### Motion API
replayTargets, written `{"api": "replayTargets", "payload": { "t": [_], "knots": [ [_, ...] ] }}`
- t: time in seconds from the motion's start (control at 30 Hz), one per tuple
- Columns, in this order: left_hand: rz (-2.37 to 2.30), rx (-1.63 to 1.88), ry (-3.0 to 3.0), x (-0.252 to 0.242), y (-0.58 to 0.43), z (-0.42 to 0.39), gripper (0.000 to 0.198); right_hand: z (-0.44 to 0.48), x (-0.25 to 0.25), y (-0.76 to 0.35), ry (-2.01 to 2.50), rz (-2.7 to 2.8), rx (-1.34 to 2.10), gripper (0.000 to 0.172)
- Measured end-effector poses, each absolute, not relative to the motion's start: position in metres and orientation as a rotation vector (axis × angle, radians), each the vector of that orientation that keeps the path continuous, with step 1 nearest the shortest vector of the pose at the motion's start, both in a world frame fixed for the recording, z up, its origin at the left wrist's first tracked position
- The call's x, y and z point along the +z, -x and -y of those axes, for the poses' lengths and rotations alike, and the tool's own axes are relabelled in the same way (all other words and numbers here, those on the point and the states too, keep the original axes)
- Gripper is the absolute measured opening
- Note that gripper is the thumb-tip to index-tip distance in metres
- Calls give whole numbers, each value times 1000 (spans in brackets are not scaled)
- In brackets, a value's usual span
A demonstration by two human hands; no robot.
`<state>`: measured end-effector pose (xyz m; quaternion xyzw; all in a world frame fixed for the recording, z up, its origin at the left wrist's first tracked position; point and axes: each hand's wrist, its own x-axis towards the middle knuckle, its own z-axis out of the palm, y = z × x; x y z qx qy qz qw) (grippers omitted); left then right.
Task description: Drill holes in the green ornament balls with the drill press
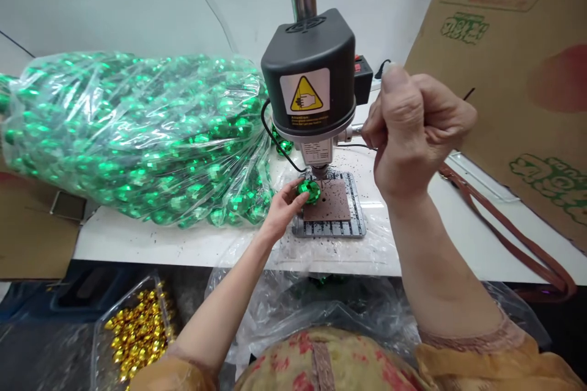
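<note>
A shiny green faceted ball is in the fingers of my left hand. It is under the chuck of a small bench drill press, over a brown board on the slotted metal base. My right hand is closed in a fist at the right side of the drill head, by its feed handle. What lies inside the fist is mostly hidden. Dark shavings are scattered over the base. The drill bit cannot be made out.
A large clear bag of green balls lies on the white table to the left. Another green ball sits behind the drill. Gold pieces fill a clear plastic tub below. Cardboard and a brown strap are at right.
</note>
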<state>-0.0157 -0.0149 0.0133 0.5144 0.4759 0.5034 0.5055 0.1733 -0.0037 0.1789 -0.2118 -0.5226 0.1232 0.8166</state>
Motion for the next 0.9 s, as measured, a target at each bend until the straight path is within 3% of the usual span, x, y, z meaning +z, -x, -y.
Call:
{"api": "replayTargets", "payload": {
  "t": [0.9],
  "knots": [
    [-1264,1219,-1778,-4,-5,13,54,4,177,-173,430,1120,266,47]
  ]
}}
